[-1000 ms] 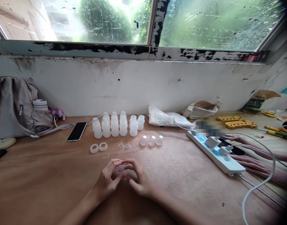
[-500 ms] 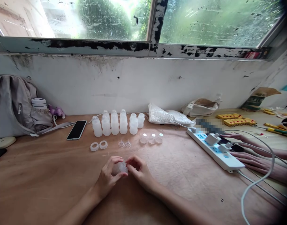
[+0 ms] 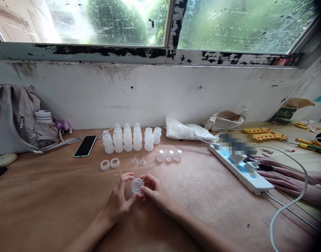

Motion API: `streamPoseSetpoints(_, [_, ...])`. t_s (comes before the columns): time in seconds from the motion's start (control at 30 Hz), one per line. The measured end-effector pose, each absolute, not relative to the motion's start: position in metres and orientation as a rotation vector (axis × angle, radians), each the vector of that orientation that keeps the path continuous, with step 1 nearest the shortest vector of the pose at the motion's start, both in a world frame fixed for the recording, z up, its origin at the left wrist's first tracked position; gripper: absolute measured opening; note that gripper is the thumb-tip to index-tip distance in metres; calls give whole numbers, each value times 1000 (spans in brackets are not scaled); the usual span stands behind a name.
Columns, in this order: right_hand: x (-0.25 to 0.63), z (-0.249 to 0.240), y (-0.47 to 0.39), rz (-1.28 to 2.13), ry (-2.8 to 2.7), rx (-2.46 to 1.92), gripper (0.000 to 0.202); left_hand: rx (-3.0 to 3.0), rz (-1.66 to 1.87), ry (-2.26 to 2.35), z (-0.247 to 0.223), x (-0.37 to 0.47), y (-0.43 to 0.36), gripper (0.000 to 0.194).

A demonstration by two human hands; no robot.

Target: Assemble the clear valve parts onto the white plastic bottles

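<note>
A round translucent bottle collar (image 3: 134, 191) with a smaller ring inside it is held up, its circular face toward me. My right hand (image 3: 155, 193) pinches its right edge between thumb and fingers. Around the left side curves my left hand (image 3: 120, 196), thumb at the lower rim and index finger by the top. Beyond my hands lie two loose white collar rings (image 3: 105, 165), two clear teats (image 3: 135, 161) and several clear round caps (image 3: 169, 158). Frosted small bottles (image 3: 128, 141) stand in rows behind them, some with clear tops.
A phone (image 3: 85, 146) and a grey backpack (image 3: 16, 119) are at the left. White plastic packaging (image 3: 189, 130) lies by the wall. To the right are a power strip (image 3: 241, 170) with cables, another person's hands (image 3: 283, 178) and yellow racks (image 3: 268, 135).
The collar has turned so its round face now points toward me. My right thumb and fingers have closed over its right edge; the other person's hands shifted slightly.
</note>
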State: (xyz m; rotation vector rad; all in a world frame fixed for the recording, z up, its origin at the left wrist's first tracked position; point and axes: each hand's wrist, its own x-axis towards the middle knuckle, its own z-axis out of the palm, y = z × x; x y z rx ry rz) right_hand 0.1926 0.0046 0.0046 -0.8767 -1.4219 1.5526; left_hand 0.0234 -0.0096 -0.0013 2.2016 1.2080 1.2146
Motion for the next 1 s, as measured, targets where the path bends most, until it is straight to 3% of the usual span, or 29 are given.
streamPoseSetpoints(0.2, [191,7,0,1173,-1593,-1064,11,2051,960,1296,9,28,-13,18])
streamPoseSetpoints(0.33, [189,7,-1,1014,-1670,-1114,11,1959,954,1272,7,33,-16,18])
streamPoseSetpoints(1.0, [188,11,-8,854,-1858,-1096,6,1932,938,1364,8,37,-19,15])
